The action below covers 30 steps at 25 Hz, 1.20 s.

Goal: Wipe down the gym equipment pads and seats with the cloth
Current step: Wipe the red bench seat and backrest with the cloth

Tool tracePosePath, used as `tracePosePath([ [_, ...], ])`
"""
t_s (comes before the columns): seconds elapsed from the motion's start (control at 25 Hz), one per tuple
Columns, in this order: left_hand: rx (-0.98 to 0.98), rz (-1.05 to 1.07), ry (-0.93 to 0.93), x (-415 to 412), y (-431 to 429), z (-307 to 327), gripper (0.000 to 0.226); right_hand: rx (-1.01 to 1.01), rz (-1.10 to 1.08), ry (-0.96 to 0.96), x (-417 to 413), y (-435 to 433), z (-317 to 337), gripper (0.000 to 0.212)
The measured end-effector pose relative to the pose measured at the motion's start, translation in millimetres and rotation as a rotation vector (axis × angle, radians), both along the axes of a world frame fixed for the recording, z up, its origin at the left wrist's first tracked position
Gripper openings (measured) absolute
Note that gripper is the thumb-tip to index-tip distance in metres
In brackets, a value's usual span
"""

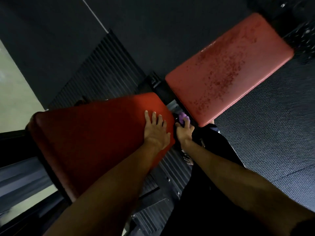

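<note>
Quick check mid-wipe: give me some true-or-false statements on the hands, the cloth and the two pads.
1. The left hand lies flat on the near pad. True.
2. The cloth is green. False: it is purple.
3. The right hand holds the cloth. True.
4. The cloth lies on the middle of the far pad. False: it is at the gap between the two pads, by the far pad's lower corner.
5. The far pad is plain, with no marks. False: dark speckles cover much of it.
</note>
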<state>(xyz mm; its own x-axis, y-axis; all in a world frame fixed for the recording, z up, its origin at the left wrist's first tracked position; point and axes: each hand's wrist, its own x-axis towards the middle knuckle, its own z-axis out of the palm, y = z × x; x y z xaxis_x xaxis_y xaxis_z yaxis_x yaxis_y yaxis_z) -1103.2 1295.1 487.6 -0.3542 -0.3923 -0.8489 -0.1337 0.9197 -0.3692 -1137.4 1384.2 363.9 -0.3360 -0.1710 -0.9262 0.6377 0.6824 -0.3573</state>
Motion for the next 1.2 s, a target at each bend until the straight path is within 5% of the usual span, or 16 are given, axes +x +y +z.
tracePosePath([
  [0.2, 0.010, 0.046, 0.024, -5, 3, -12, 0.065, -0.066, 0.043, 0.087, 19, 16, 18, 0.057],
  [0.48, 0.052, 0.216, 0.108, -16, 1, -27, 0.060, -0.086, 0.531, 0.175, -42, -20, -48, 0.055],
  [0.68, 0.110, 0.411, 0.254, -28, 5, -41, 0.053, -0.187, 0.767, 0.330, -62, -27, -34, 0.062],
  [1.2, 0.183, 0.736, 0.652, -85, 89, -70, 0.049, -0.010, 0.901, 0.635, -183, 102, 20, 0.057],
])
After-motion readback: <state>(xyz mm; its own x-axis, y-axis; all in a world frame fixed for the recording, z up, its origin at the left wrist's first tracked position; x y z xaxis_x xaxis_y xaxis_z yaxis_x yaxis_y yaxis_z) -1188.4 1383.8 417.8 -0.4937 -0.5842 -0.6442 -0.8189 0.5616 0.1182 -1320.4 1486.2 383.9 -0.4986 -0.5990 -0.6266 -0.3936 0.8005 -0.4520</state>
